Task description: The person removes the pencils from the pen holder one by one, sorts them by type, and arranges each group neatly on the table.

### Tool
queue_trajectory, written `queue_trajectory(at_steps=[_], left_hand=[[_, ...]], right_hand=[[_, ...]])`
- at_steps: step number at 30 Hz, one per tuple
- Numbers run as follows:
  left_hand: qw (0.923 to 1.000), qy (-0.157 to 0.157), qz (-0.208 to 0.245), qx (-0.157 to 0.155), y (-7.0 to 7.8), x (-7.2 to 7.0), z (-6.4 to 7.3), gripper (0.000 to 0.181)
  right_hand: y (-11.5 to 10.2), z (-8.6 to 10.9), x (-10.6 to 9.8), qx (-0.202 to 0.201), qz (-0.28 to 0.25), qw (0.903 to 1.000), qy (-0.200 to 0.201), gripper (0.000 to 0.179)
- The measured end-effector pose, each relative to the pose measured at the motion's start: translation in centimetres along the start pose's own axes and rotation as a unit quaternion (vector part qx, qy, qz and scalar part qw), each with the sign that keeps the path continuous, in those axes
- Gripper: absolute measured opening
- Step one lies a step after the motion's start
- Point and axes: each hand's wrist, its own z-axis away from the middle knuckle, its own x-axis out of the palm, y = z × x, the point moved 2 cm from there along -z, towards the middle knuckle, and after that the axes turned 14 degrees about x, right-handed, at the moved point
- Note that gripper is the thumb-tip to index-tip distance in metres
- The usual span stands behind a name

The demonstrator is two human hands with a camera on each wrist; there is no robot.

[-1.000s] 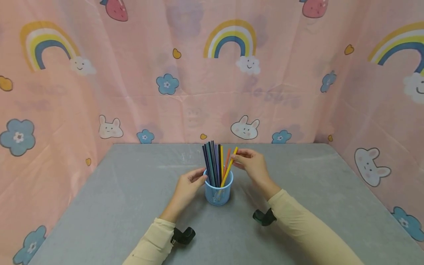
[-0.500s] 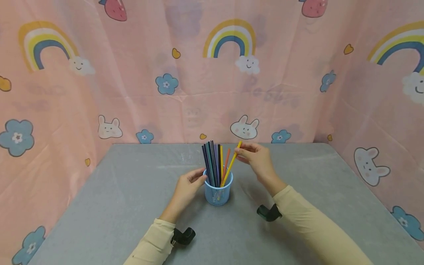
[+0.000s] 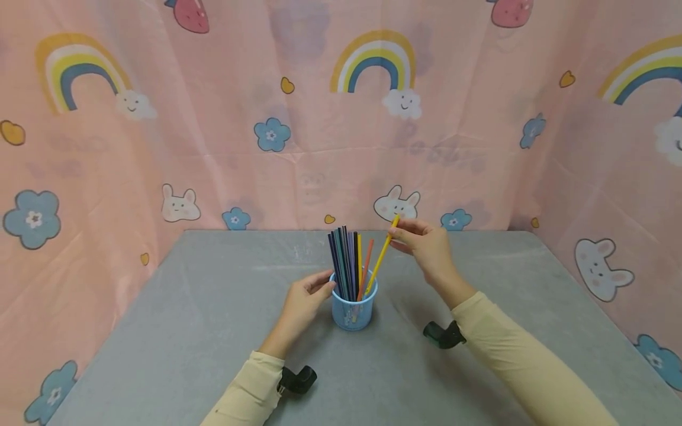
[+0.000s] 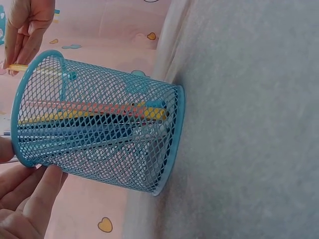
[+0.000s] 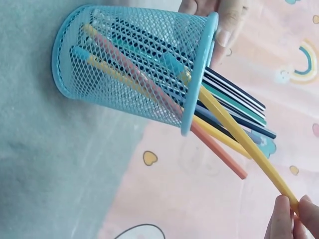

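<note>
A light blue mesh pencil cup [image 3: 351, 315] stands upright on the table. My left hand [image 3: 299, 306] grips its rim from the left, with the thumb over the edge in the right wrist view. My right hand [image 3: 430, 247] pinches a yellow pencil [image 5: 239, 133] near its upper end. That pencil leans right, its blue eraser end [image 5: 172, 63] still inside the cup's mouth. An orange pencil [image 5: 219, 152], another yellow pencil [image 3: 359, 253] and several dark, teal and purple pencils [image 3: 342, 263] stand in the cup, mostly leaning left.
The grey table [image 3: 224, 331] runs back to a pink curtain [image 3: 224, 148] printed with rainbows, flowers and rabbits. Black camera mounts [image 3: 298, 380] sit on both wrists, below the beige sleeves [image 3: 527, 355].
My right hand has moved up and to the right, drawing the yellow pencil higher out of the cup. My left hand has stayed at the rim.
</note>
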Motion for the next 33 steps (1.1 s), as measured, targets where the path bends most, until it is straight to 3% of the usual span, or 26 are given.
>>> queue_trajectory(at_steps=[5,25,33], left_hand=[[1.0,-0.001,-0.003,0.004,-0.1,0.1,0.0,0.038],[1.0,0.001,0.006,-0.006,-0.1,0.0,0.2,0.037],[0.9999,-0.002,0.009,-0.007,0.0,-0.1,0.1,0.038]], right_hand=[[-0.4,0.1,-0.4,0.007,0.012,0.9999,0.003,0.04],[-2.0,0.2,-2.2,-0.018,-0.039,0.9987,-0.026,0.045],[-2.1,0.3,-2.8,-0.024,-0.017,0.9994,-0.02,0.045]])
